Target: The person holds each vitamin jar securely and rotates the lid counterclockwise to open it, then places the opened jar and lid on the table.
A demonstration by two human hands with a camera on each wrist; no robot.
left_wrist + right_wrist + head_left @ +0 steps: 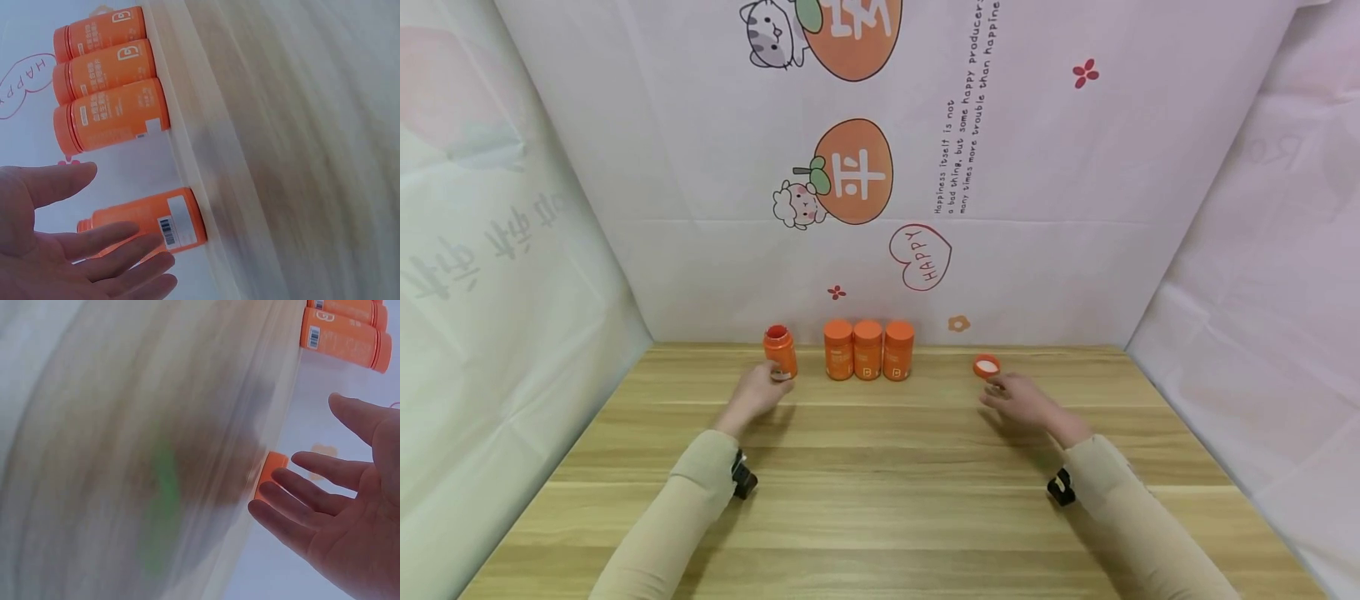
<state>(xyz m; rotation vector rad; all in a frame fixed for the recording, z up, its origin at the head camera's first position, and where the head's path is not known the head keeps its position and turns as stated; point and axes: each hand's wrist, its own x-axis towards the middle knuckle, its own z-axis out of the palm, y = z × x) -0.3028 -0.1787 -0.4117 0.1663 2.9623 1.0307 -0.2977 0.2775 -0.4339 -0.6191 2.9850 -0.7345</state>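
Observation:
An uncapped orange bottle (pixel 780 350) stands upright at the back left of the table. My left hand (pixel 757 390) is right in front of it, and in the left wrist view the fingers (pixel 119 265) are spread and overlap the bottle, holding nothing. Toward the back right lies an orange cap (pixel 987 366) with its white inside showing. My right hand (pixel 1021 402) is close beside that cap, its fingers (pixel 306 494) extended and partly covering the cap in the right wrist view. Nothing is between the right thumb and fingers.
Three capped orange bottles (pixel 868 351) stand side by side at the back, between the two hands. Behind them rises a white printed cloth (pixel 1037 208), with cloth on both sides too. The wooden table (pixel 887 500) reaches toward me.

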